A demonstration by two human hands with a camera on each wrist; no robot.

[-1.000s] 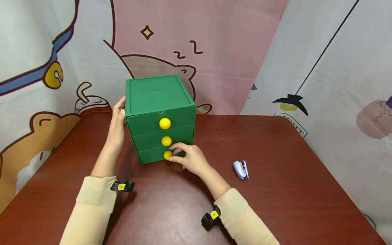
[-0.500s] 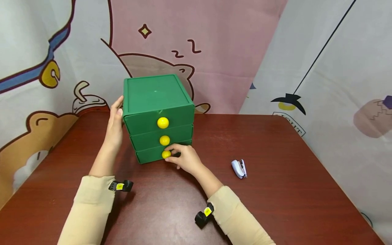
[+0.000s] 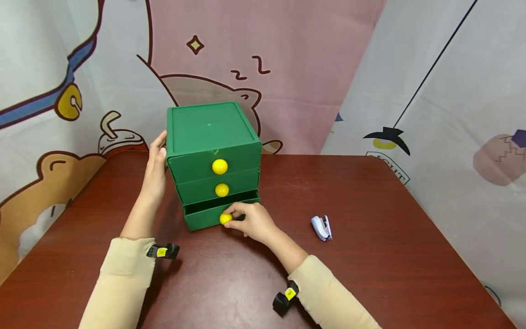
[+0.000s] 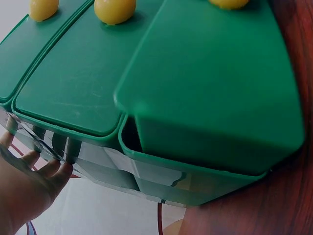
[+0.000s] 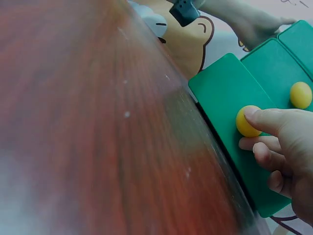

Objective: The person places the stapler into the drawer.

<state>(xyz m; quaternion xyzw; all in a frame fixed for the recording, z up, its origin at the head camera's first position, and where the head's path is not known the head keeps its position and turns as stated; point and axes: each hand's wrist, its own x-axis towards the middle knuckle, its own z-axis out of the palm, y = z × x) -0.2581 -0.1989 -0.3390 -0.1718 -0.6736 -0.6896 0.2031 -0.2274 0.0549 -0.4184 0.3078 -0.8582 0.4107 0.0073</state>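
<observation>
A green three-drawer box (image 3: 211, 130) with round yellow knobs stands on the table. Its bottom drawer (image 3: 203, 219) is pulled part way out, and a dark gap shows behind its front panel; the upper two are closed. My right hand (image 3: 255, 221) pinches the bottom knob (image 5: 247, 121) between thumb and fingers. Against the box's left side, my left hand (image 3: 155, 173) rests with its fingers stretched along the wall; the left wrist view shows those fingertips (image 4: 62, 171) on the side panel.
On the brown table (image 3: 370, 256), right of the box, lies a small pale stapler (image 3: 322, 228). Behind the table hangs a printed cloth (image 3: 312, 82) with cartoon figures.
The bottom drawer has slid out toward me, with my right hand moving back on its knob. My left hand has stayed at the box's side.
</observation>
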